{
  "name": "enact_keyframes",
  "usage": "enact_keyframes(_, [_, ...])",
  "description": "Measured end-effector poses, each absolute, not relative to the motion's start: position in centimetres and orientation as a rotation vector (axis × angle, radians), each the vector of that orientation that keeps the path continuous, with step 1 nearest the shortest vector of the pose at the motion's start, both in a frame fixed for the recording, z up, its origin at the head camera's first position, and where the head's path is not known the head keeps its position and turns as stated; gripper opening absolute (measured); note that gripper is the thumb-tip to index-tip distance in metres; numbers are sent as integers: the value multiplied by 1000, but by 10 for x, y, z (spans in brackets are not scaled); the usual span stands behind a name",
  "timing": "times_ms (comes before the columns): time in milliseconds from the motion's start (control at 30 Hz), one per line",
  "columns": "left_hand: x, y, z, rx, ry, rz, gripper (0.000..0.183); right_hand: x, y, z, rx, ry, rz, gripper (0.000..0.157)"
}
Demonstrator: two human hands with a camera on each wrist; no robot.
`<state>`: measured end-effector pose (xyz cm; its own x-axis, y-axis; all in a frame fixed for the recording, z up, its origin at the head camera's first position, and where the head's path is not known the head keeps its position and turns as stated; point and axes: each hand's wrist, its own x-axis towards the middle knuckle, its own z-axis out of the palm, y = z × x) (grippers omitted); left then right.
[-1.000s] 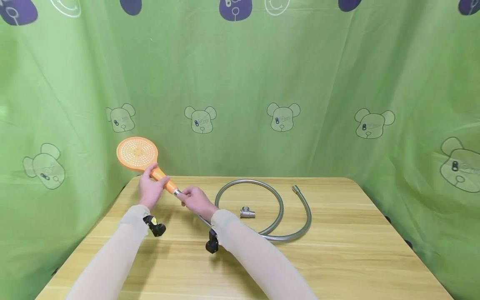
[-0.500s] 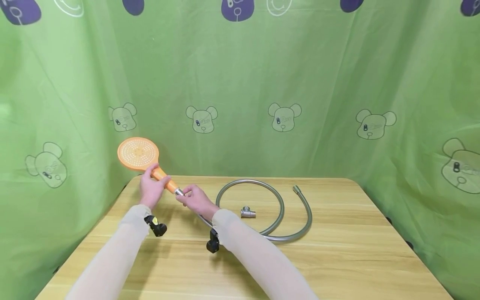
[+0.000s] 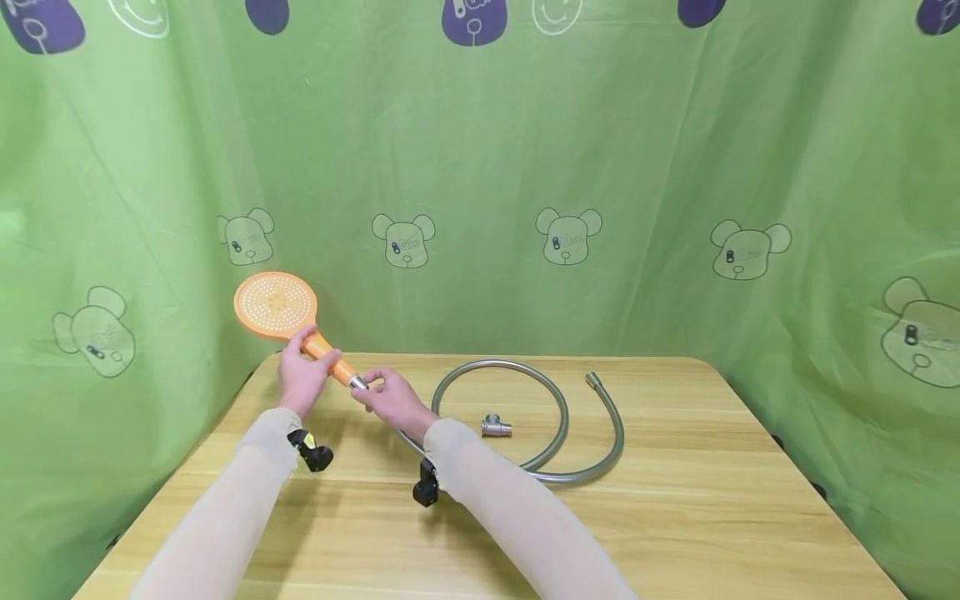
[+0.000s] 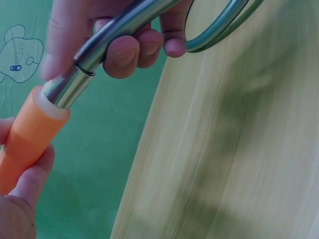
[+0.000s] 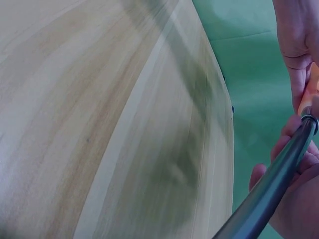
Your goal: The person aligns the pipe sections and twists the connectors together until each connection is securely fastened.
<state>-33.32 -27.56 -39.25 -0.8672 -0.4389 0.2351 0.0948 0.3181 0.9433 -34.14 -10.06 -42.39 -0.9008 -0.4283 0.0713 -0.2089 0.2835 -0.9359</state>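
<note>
An orange hand shower [image 3: 275, 305] with a round, pale, dotted face is held above the table's back left by my left hand [image 3: 302, 382], which grips its handle [image 4: 35, 127]. At the handle's lower end, my right hand [image 3: 396, 406] pinches the metal connector [image 4: 75, 90] of a grey shower hose [image 3: 495, 363]. In the left wrist view the connector meets the handle's opening; how far it goes in cannot be told. Several right fingers curl under the hose there. From the right wrist view, the hose [image 5: 271, 186] runs over the right palm, with the orange handle beyond it.
The rest of the hose loops on the wooden table [image 3: 712, 517], its free end [image 3: 593, 380] at the back right. Inside the loop lies a small chrome T-shaped valve [image 3: 495, 427]. A green patterned curtain [image 3: 480, 167] surrounds the table's back and sides.
The right thumb and fingers have shifted slightly around the connector, and more of its shiny metal shows. Left hand and hand shower stay nearly in place.
</note>
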Motion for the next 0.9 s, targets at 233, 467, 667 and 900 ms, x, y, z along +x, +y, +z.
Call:
enact_keyframes(233, [-335, -275, -394, 305, -2133, -1560, 71, -342, -102, -423, -610, 2353, -1693, 20])
enact_keyframes(467, [-334, -275, -395, 283, -2124, -1573, 71, -344, -101, -423, -637, 2353, -1678, 27])
enact_keyframes(667, [-333, -275, -396, 257, -2107, -1601, 73, -344, -101, -425, -610, 2314, -1698, 27])
enact_keyframes(900, [-337, -276, -396, 239, -2107, -1509, 71, -346, -100, -424, -680, 2325, -1694, 26])
